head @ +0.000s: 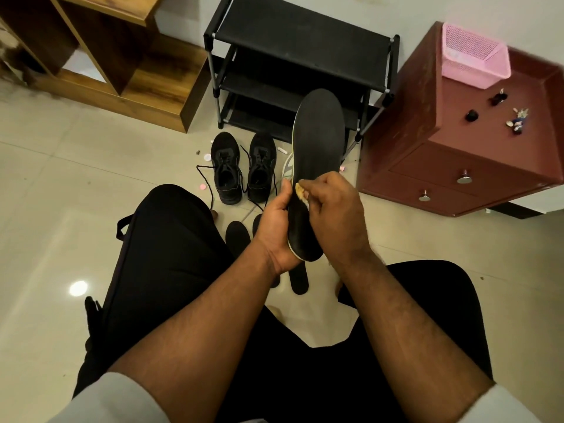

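A long black insole point(317, 138) with a pale edge stands upright in front of me. My left hand point(279, 230) grips its heel end from the left, thumb along the edge. My right hand point(335, 206) pinches a small yellowish pad point(300, 193) against the insole's face. A pair of black lace-up shoes point(241, 166) stands on the tiled floor beyond, laces loose. Other black insoles point(238, 235) lie on the floor between my knees, partly hidden by my hands.
A black shoe rack point(302, 44) stands against the wall behind the shoes. Right of it is a maroon drawer cabinet point(457, 154) with a pink basket point(474, 58) and keys point(518, 120) on top. A wooden shelf unit point(122, 56) is at left. Small scraps lie near the shoes.
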{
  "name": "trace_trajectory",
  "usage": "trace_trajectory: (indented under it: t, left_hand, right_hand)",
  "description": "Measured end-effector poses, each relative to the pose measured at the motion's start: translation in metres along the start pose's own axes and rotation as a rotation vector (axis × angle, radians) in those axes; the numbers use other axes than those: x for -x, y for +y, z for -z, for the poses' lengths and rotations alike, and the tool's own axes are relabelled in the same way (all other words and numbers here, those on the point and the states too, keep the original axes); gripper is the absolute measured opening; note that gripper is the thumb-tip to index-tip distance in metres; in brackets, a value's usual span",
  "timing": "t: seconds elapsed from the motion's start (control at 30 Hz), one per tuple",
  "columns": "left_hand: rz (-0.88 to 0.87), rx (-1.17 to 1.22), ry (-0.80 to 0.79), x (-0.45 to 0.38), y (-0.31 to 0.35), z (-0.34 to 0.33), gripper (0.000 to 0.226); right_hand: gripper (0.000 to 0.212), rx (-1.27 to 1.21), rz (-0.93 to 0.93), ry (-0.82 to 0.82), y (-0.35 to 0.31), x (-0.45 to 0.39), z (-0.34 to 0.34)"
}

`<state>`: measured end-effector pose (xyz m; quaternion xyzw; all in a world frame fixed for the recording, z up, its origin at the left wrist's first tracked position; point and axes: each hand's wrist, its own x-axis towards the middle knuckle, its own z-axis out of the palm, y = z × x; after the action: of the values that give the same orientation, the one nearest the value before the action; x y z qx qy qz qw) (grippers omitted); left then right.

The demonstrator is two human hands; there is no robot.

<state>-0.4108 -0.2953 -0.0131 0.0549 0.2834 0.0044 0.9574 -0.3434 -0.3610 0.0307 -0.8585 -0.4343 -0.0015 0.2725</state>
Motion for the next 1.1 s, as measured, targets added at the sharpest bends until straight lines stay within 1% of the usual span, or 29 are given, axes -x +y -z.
trace_trajectory:
  t: [0.13,0.27,0.4,0.53,0.67,0.77,0.83,0.97,1.1]
  left_hand:
    - [-0.012,0.0,0.015,-0.002,0.003,0.002,0.061]
    - [0.003,-0.003,-0.021,-0.003,0.0,0.001,0.064]
    - [0.003,0.02,-0.014,0.001,0.005,0.001,0.075]
    - [-0.023,-0.01,0.025,-0.001,0.009,0.001,0.074]
    - [0.02,-0.053,0.038,-0.001,0.001,-0.003,0.075]
    - [0.047,-0.06,0.023,0.001,-0.004,-0.003,0.072]
    - [0.055,-0.034,0.009,0.002,-0.004,-0.001,0.071]
    - [0.055,-0.039,0.005,0.003,0.003,0.001,0.077]
    - [-0.025,-0.044,0.064,0.0,0.007,0.001,0.078]
  right_hand:
    - [0.029,0.026,0.012,-0.125,-0.002,0.009,0.0]
    - [0.025,0.051,0.014,-0.068,0.0,0.004,0.0]
    - [0.025,-0.021,0.062,-0.131,-0.009,0.02,0.0]
    - [0.027,-0.101,0.105,-0.183,-0.006,0.054,0.014]
    - [0.025,-0.117,0.115,-0.138,0.0,0.049,0.016]
    - [0.022,-0.12,0.069,-0.045,0.0,0.025,0.01]
    - [0.019,-0.113,0.036,-0.039,0.0,0.013,0.006]
    - [0.019,-0.117,0.093,-0.138,-0.006,0.016,0.007]
    - [0.023,-0.174,0.121,-0.192,-0.005,0.054,0.015]
